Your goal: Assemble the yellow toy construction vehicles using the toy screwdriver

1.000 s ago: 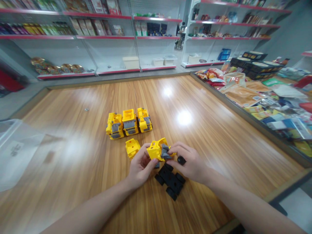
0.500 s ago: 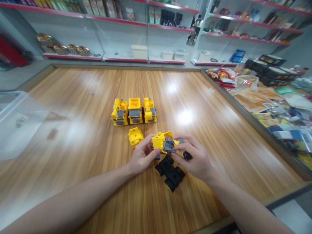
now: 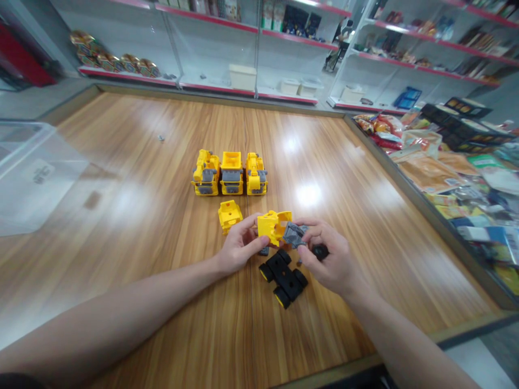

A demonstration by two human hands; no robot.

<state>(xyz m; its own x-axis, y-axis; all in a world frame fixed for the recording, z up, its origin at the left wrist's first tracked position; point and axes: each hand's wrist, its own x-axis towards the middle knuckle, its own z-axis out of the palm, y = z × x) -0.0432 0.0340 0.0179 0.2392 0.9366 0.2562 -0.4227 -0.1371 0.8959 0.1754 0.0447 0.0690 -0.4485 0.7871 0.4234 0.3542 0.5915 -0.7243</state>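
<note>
My left hand (image 3: 240, 249) is closed on a yellow plastic toy truck cab (image 3: 268, 228), thumb across its front. A grey plastic part (image 3: 294, 234), like a window insert, sits pinched in my right hand (image 3: 329, 256), just right of the cab. Below both hands lies a black four-wheeled chassis (image 3: 284, 279) with yellow hubs. Behind my left hand rests a loose yellow truck body piece (image 3: 230, 215). A round black object (image 3: 320, 251) shows by my right fingers; whether they touch it I cannot tell. Under the cab is a small dark grey piece (image 3: 264, 251), partly hidden.
Three yellow toy construction trucks (image 3: 232, 174) stand in a row farther back. A clear plastic bin (image 3: 36, 178) is at the left, and a tiny metallic bit (image 3: 161, 138) lies far left. Packaged goods (image 3: 430, 167) line the right side, beyond the table's raised edge (image 3: 389, 178).
The grey part has come away from the yellow cab and moved right in my right hand. My left hand keeps its hold on the cab. The camera view has shifted slightly.
</note>
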